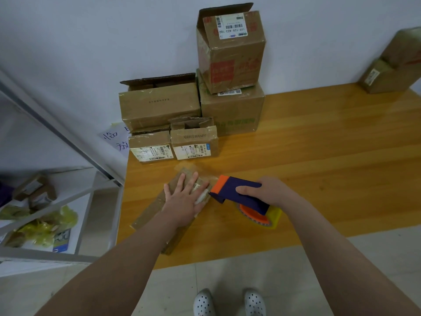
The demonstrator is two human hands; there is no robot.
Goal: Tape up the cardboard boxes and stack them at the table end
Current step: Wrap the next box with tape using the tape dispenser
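A long flat cardboard box (157, 213) lies near the front left edge of the wooden table (319, 167). My left hand (184, 199) presses flat on its top with fingers spread. My right hand (266, 192) grips the blue and orange tape dispenser (241, 195), whose orange nose sits at the box's right edge beside my left fingers. Clear tape shines on the box's far end. More cardboard boxes stand against the wall: two small ones (173, 144), a wide one (159, 103), and a tall open one (232, 49) stacked on a large one (232, 110).
Two stacked boxes (394, 65) sit at the far right of the table. A white metal shelf (57, 201) with small boxes and yellow bags stands left of the table. A paper note (116, 140) hangs at the table's left corner. My shoes are on the tiled floor.
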